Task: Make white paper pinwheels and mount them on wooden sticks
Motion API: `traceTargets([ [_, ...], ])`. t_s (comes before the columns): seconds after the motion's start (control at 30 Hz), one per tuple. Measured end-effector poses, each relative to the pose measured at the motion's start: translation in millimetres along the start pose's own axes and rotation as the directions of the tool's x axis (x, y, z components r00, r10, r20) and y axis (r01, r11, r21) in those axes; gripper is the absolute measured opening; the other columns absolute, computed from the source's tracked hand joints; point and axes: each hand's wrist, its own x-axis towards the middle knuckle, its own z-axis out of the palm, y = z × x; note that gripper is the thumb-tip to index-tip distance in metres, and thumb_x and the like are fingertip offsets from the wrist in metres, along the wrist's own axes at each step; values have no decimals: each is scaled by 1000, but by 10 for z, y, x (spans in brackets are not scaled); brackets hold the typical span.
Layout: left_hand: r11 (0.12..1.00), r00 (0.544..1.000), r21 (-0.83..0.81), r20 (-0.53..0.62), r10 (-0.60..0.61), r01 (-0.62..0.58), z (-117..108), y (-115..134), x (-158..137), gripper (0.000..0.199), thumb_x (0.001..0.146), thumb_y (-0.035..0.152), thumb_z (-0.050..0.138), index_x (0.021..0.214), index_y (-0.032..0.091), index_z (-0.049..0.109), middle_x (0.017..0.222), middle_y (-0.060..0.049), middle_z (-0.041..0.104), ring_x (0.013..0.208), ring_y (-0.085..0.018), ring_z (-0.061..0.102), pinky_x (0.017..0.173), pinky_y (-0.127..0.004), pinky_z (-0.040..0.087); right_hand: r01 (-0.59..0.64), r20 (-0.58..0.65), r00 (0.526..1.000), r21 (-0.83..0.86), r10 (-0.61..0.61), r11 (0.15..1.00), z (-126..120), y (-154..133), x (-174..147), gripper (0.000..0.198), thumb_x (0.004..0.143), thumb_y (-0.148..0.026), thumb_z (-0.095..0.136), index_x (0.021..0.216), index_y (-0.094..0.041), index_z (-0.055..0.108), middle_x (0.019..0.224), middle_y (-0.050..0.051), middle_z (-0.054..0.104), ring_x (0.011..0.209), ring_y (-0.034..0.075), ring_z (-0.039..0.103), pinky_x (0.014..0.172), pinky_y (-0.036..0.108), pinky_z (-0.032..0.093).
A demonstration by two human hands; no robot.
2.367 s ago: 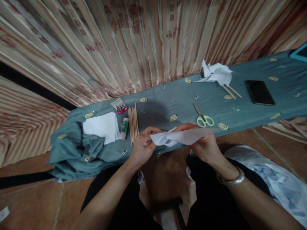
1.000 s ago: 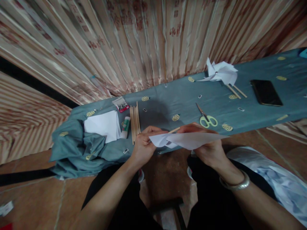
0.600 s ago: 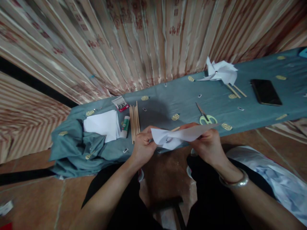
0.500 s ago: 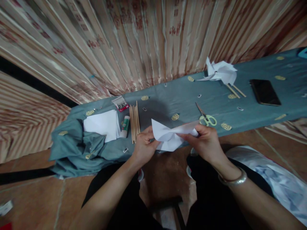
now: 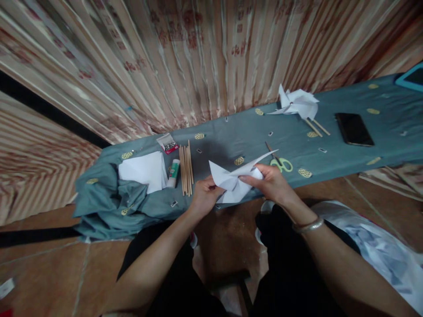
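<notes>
Between my hands is a white paper pinwheel [image 5: 235, 186] with its blades folded inward, held above the table's front edge. My left hand [image 5: 206, 197] pinches its lower left side. My right hand [image 5: 269, 179] has the thumb pressed near the pinwheel's middle and the fingers behind the right side. One pointed blade sticks out to the upper right, over the scissors. The green-handled scissors [image 5: 281, 165] lie just beyond my right hand. A row of wooden sticks [image 5: 186, 169] and a glue stick [image 5: 173, 173] lie to the left of my left hand.
A stack of white paper [image 5: 142, 171] and an open box of metal pins [image 5: 170, 145] are at left. Finished pinwheels [image 5: 299, 103] on sticks, a black phone [image 5: 354, 129] and a blue-edged device [image 5: 410, 78] are at right. A plastic bag [image 5: 380, 242] stands on the floor.
My right hand has shifted left, its thumb now nearer the pinwheel's middle. The upper right blade now sticks out free, pointing up and right. The view has turned slightly right.
</notes>
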Motion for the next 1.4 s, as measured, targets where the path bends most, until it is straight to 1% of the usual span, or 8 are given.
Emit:
traceTargets([
  [0.13,997,1000,-67,7,-26,26,47,-78,10,16,64,31,73,74,20,77,93,-3,75,83,-20,67,73,-30,52,-75,48,996,90,71,993,-41,8,49,42,57,-48,82,84,-17,71,77,4,74,64,17,64,63,31,53],
  [0.33,998,999,-57,35,4,-2,38,-102,19,16,67,24,71,81,19,77,90,-3,75,85,-18,66,78,-30,51,-80,54,995,32,78,996,-89,29,127,40,53,-44,84,79,-16,72,72,3,74,61,17,64,62,30,52],
  [0.57,990,987,10,67,-144,144,-100,-106,-29,24,67,31,73,82,14,76,68,-1,69,54,-10,57,54,-21,46,-80,55,995,31,78,996,-138,39,202,41,51,-45,84,76,-16,71,72,4,75,62,18,65,62,31,53],
  [0.73,973,972,78,68,-223,218,-165,-132,-158,34,70,41,68,86,13,75,61,0,65,43,-6,45,41,-18,32,-109,74,992,50,106,993,-124,-18,223,36,52,-40,85,77,-16,73,72,3,75,61,16,65,61,28,52],
  [0.97,984,984,70,50,-169,165,-150,-210,-233,41,73,48,65,90,12,75,58,1,61,43,-6,37,43,-21,26,-138,95,986,11,136,990,-109,-42,244,34,52,-41,84,73,-17,73,72,3,74,61,15,64,60,27,51],
  [1.13,986,986,73,59,-157,152,-175,-236,-190,39,74,48,64,83,12,75,48,4,51,43,-6,36,44,-21,25,-112,93,989,-57,117,992,-128,-8,278,37,54,-46,83,74,-16,72,74,4,74,62,14,63,61,27,50],
  [1.3,979,977,23,60,-204,203,-149,-213,-224,36,71,48,66,73,13,74,42,5,47,41,-6,34,45,-21,24,-92,112,988,-107,104,990,-117,17,314,46,51,-53,82,76,-15,72,75,5,74,65,17,65,62,29,51],
  [1.4,954,958,-85,60,-282,286,-71,-195,-287,35,69,46,70,77,13,74,51,3,56,42,-5,36,44,-22,25,-92,118,987,-118,106,989,-133,25,329,43,51,-51,83,74,-16,72,74,4,74,64,17,64,61,28,50],
])
